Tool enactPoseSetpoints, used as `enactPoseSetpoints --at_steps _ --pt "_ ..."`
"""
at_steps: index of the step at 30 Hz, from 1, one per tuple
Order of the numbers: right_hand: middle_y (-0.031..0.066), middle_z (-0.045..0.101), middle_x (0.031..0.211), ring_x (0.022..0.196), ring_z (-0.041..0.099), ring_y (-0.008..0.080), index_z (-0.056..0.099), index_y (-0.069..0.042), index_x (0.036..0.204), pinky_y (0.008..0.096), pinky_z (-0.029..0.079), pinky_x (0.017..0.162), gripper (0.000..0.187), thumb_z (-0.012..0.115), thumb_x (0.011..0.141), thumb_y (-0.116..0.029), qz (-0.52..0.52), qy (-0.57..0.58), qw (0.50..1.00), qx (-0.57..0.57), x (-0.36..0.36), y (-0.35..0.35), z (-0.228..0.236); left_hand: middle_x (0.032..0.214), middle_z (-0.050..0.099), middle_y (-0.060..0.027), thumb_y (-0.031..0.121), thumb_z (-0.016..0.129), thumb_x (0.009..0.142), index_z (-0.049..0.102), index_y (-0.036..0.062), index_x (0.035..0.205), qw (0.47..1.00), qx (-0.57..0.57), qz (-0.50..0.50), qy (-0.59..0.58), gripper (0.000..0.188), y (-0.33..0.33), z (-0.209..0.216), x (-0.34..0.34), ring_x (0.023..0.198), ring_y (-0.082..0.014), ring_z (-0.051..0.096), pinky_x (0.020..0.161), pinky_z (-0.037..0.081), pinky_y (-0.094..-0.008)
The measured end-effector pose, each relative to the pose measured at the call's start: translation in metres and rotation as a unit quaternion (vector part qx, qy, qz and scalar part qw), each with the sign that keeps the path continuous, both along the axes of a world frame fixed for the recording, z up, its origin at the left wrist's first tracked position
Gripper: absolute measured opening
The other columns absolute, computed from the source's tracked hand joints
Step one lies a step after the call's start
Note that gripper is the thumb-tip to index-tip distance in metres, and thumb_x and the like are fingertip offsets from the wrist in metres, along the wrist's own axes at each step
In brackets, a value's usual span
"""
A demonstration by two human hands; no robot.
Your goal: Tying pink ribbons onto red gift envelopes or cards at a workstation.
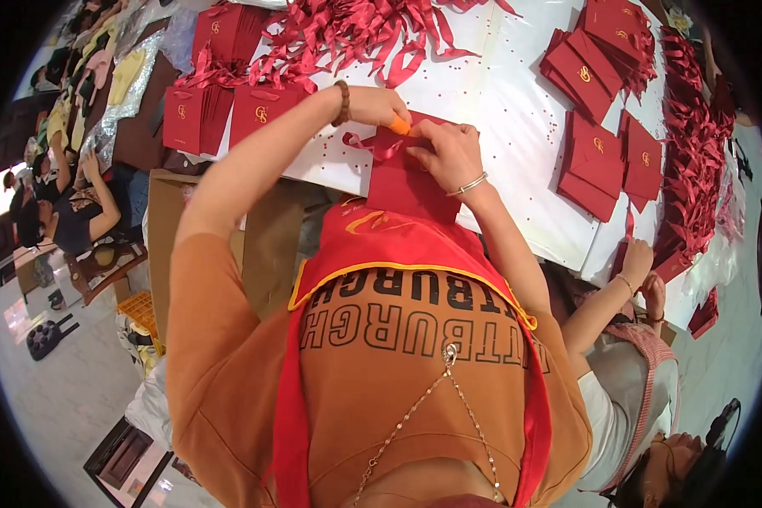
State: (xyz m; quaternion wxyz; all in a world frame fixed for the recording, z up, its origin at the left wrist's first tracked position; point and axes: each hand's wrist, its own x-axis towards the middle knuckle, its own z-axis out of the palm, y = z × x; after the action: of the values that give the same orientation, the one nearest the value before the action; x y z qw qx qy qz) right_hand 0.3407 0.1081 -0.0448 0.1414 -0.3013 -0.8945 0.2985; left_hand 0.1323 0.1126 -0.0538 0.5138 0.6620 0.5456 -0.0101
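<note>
A red paper bag (408, 188) lies at the table's near edge, in front of my red apron. My left hand (379, 106), with a beaded bracelet at the wrist, has its fingers curled at the bag's far edge. A small orange piece (400, 126) shows at its fingertips; whether it is worn or held I cannot tell. My right hand (454, 158), with a thin bangle, pinches the bag's far edge beside the orange piece. A red ribbon (387, 151) loops over the bag's left side. What lies between the fingertips is hidden.
Loose red ribbons (347, 38) heap at the far side of the white table (516, 152). Red bags (196, 121) stand at left; more bag stacks (597, 161) lie at right. A co-worker's hand (637, 261) works at lower right. A cardboard box (173, 229) sits below the table edge.
</note>
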Motion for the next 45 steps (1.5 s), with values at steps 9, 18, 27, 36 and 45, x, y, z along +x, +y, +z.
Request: enactPoseSetpoints --at_steps 9,18,27,36,45 --pt "0.0038 0.061 0.070 0.070 0.057 0.0197 0.059 -0.015 0.089 0.0352 0.032 0.076 0.018 0.065 0.072 -0.021 0.010 0.021 1.000 0.007 -0.004 -0.001 -0.005 0.066 0.057 -0.0026 0.018 0.055 0.075 0.064 0.0013 0.078 0.993 -0.013 0.114 -0.043 0.019 0.020 -0.004 0.020 0.062 -0.0108 0.052 0.057 0.042 -0.0238" --pt "0.0071 0.065 0.076 0.071 0.061 0.0216 0.061 -0.013 0.096 0.0336 0.040 0.069 0.024 0.063 0.075 -0.024 -0.082 0.027 0.994 -0.068 0.008 0.016 -0.021 0.096 0.051 -0.0046 0.028 0.053 0.085 0.029 0.0125 0.130 0.887 -0.075 0.414 -0.189 0.053 -0.041 -0.016 0.012 0.067 -0.0104 0.055 0.059 0.045 -0.0246" --pt "0.0098 0.065 0.081 0.073 0.063 0.0240 0.062 -0.014 0.102 0.0336 0.047 0.069 0.030 0.063 0.075 -0.027 -0.080 -0.091 0.990 -0.078 0.005 0.021 -0.033 0.077 0.055 -0.0074 0.006 0.057 0.078 0.023 0.0122 0.134 0.932 -0.051 0.308 -0.183 0.066 -0.101 0.011 -0.020 0.058 -0.0092 0.051 0.054 0.044 -0.0228" --pt "0.0093 0.065 0.089 0.080 0.062 0.0246 0.061 -0.014 0.103 0.0341 0.046 0.070 0.031 0.062 0.076 -0.028 -0.068 -0.123 0.989 -0.052 0.002 0.022 -0.036 0.077 0.059 -0.0091 0.009 0.051 0.084 0.043 0.0008 0.119 0.864 -0.040 0.353 -0.357 0.038 -0.137 0.070 -0.042 0.063 -0.0118 0.055 0.060 0.043 -0.0227" --pt "0.0043 0.065 0.087 0.084 0.060 0.0217 0.057 -0.016 0.105 0.0381 0.035 0.076 0.034 0.063 0.074 -0.027 -0.066 -0.090 0.991 -0.079 -0.003 0.017 -0.042 0.114 0.051 -0.0171 0.009 0.057 0.081 0.040 -0.0067 0.123 0.788 0.103 0.338 -0.504 0.049 -0.078 0.076 0.002 0.104 -0.0247 0.054 0.090 0.044 -0.0322"
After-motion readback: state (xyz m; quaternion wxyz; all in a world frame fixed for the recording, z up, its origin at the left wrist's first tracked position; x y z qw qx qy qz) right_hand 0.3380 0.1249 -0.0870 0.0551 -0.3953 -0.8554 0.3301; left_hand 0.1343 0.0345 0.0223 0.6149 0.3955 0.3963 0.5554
